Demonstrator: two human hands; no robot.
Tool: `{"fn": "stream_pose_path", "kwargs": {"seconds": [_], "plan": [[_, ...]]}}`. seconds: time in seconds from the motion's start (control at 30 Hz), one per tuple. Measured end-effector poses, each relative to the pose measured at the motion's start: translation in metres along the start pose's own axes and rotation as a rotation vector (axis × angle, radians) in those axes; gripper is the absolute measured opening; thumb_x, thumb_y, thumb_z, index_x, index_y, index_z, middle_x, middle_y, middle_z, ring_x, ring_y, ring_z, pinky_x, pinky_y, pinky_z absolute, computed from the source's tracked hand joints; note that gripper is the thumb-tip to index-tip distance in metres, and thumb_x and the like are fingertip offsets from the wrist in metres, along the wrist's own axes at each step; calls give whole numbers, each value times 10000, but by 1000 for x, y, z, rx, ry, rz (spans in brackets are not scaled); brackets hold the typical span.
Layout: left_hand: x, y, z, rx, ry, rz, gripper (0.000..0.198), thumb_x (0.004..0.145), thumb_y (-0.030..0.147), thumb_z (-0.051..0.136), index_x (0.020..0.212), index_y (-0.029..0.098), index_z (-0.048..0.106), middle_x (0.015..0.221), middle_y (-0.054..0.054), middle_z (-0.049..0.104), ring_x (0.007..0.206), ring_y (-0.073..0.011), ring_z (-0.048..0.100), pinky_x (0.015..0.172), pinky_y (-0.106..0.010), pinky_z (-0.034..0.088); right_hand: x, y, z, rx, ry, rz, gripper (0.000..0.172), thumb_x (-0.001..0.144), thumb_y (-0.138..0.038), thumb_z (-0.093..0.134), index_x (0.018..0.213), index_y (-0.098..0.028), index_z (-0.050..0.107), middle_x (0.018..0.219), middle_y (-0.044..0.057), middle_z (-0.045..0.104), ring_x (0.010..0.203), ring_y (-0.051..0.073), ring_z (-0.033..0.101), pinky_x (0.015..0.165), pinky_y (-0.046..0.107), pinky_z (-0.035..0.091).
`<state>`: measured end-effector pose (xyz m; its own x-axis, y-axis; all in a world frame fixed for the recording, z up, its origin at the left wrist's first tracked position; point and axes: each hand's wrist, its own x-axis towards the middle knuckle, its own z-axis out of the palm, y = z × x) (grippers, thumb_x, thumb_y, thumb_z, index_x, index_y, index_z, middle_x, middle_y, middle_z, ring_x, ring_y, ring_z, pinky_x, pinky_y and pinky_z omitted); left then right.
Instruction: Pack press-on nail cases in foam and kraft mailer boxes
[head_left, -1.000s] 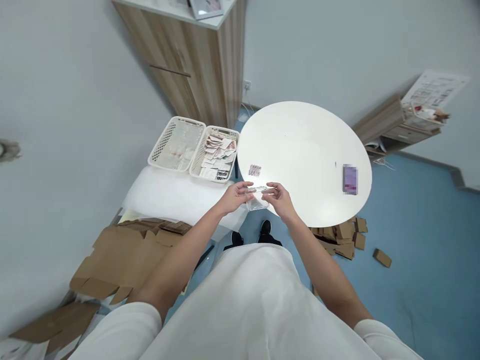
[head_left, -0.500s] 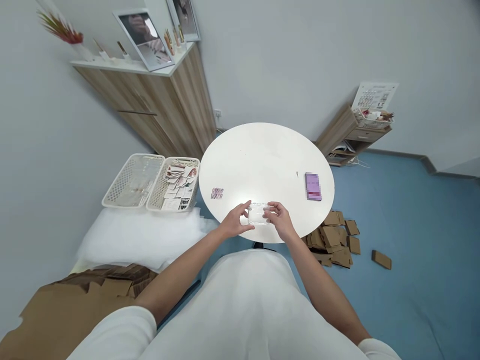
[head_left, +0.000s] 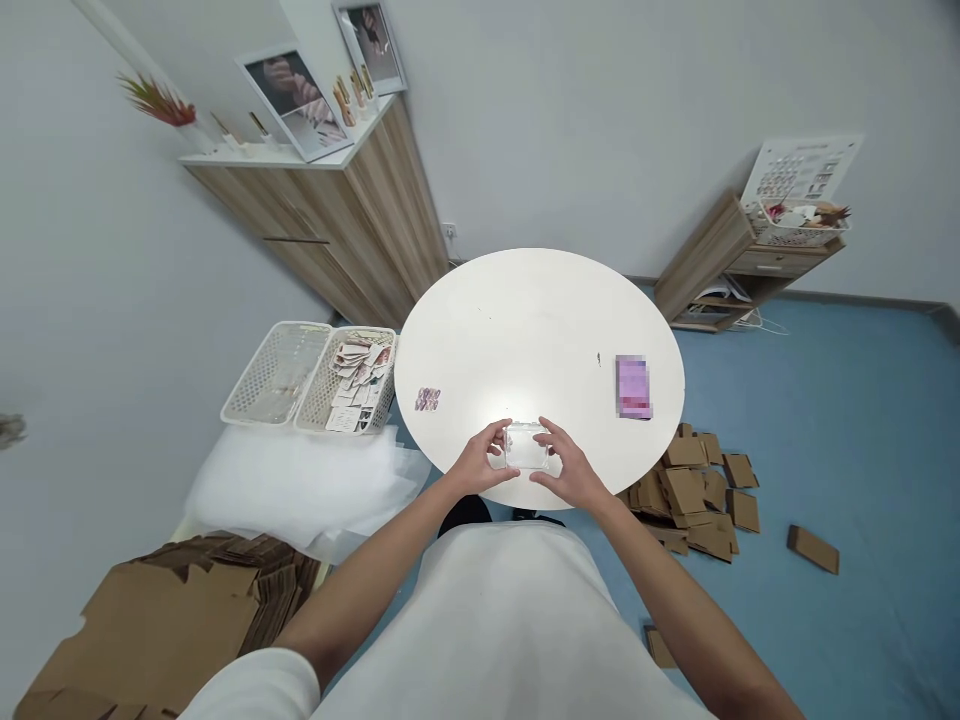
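Fingers on our left hand hold the left end of a clear, flat, rectangular plastic box. The fingers on our right hand hold its right end, with the thumb near the bottom edge. The box is at the near side of a rounded white tabletop, in front of our white shirt. We cannot tell if it sits on the tabletop or is held just over it. To its left, we see a small patch of shiny pink and purple pieces lying in rows. Far over on the right lies a blurry purple rectangular thing, and a tiny dark bit is near it. Next to the tabletop on the left, we see two white plastic baskets with holes, side by side. One has clear things in it, and the other has lots of small white paper cards. Thin white sheets lie in front of the baskets. On the blue floor lies a pile of brown cardboard boxes.
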<state>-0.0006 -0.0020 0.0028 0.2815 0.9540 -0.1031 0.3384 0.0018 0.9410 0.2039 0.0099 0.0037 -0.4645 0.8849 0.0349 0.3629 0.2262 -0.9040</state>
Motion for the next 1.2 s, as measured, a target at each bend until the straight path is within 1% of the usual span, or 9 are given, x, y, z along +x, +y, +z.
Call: {"fn": "stream_pose_path", "kwargs": {"seconds": [0.13,0.23,0.43,0.57,0.8,0.9,1.03,1.13,1.2], "plan": [[4,0,-3,-27,-21,-27,739,603,254,698,1248,251,337,924,-28,506,707,-110,474,696,-296,441,5,-1,-2,-35,61,-34,452,626,-273,666,1058,-274,531,1304,82,411,1174,274,409,911,464,396],[8,2,-8,-40,-24,-1,724,604,255,700,1233,257,342,909,-22,504,675,-99,449,683,-289,433,11,-6,-2,-21,97,-33,459,589,-263,696,1025,-277,554,1272,83,443,1150,280,436,896,468,410],[15,9,-15,-62,-54,67,707,600,255,708,1211,248,351,921,-28,502,745,-117,474,705,-288,421,12,-14,-3,95,193,-19,459,552,-253,721,988,-264,577,1247,90,453,1118,261,465,859,411,456],[18,11,-11,-91,-108,88,698,606,244,703,1204,248,343,937,-31,494,804,-132,491,706,-282,418,7,-12,-4,154,211,13,450,542,-268,735,966,-259,586,1237,99,447,1107,256,472,870,407,455],[21,14,-3,-143,-148,56,692,583,236,717,1178,240,364,977,-49,510,875,-154,500,667,-259,407,1,-6,-6,296,239,22,450,538,-292,744,952,-245,573,1208,97,439,1102,239,474,864,376,463],[22,17,1,-226,-154,32,704,594,223,708,1198,244,347,991,-55,520,875,-153,509,656,-253,408,2,-7,-12,276,229,16,439,555,-294,733,959,-245,568,1203,95,441,1070,231,494,845,370,470],[24,19,6,-430,-154,-27,735,651,217,660,1276,269,277,1050,-70,520,877,-144,523,679,-258,414,9,-7,-22,205,210,-14,434,554,-293,733,951,-230,570,1192,95,446,1041,223,504,832,375,470],[25,18,8,-540,-100,-122,727,672,204,629,1293,282,259,1011,-51,543,771,-107,543,677,-263,416,13,-4,-27,190,206,-36,444,550,-300,735,955,-221,570,1188,98,444,1059,224,490,831,373,468],[24,17,9,-552,-76,-181,682,676,209,622,1275,265,301,933,-33,569,700,-93,549,672,-270,419,15,-3,-30,192,190,-38,450,543,-316,738,951,-219,574,1188,99,447,1064,226,484,829,368,468]]}}
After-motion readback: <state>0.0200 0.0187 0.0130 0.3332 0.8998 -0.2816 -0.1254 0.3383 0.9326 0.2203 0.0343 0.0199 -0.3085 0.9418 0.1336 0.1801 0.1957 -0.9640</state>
